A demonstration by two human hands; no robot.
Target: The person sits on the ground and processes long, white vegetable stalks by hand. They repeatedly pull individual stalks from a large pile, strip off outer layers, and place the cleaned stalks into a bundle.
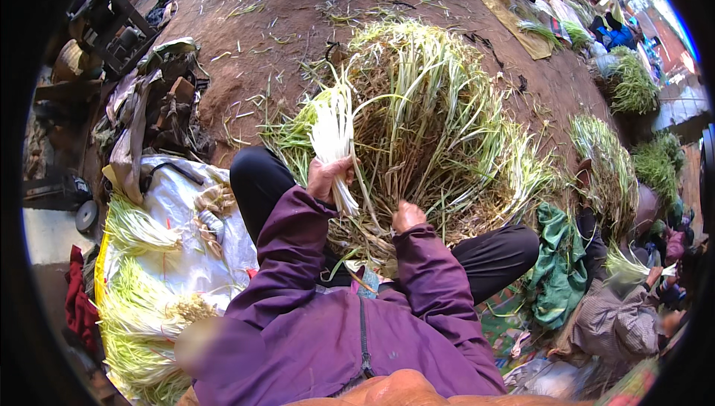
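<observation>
My left hand (pixel 329 178) is wrapped around a bunch of pale, white-stemmed leafy stalks (pixel 334 127), its leafy tips pointing away from me. Between my folded legs and beyond spreads a large heap of green and brown, partly dried stalks (pixel 435 99). Low at the near edge of this heap is my right hand (pixel 409 217), its fingers curled among the dry stalk ends. Whether it grips a stalk is hidden by the hand itself. One long loose stalk (pixel 366 188) hangs down beside the held bunch.
Left of me, tied bundles of pale stalks (pixel 142 311) lie on a white plastic sheet (pixel 223 210). A green cloth (pixel 558 272) lies by my right knee. Another person (pixel 620 316) sits at the right, holding stalks. Further heaps (pixel 603 171) stand on the earthen floor (pixel 262 32).
</observation>
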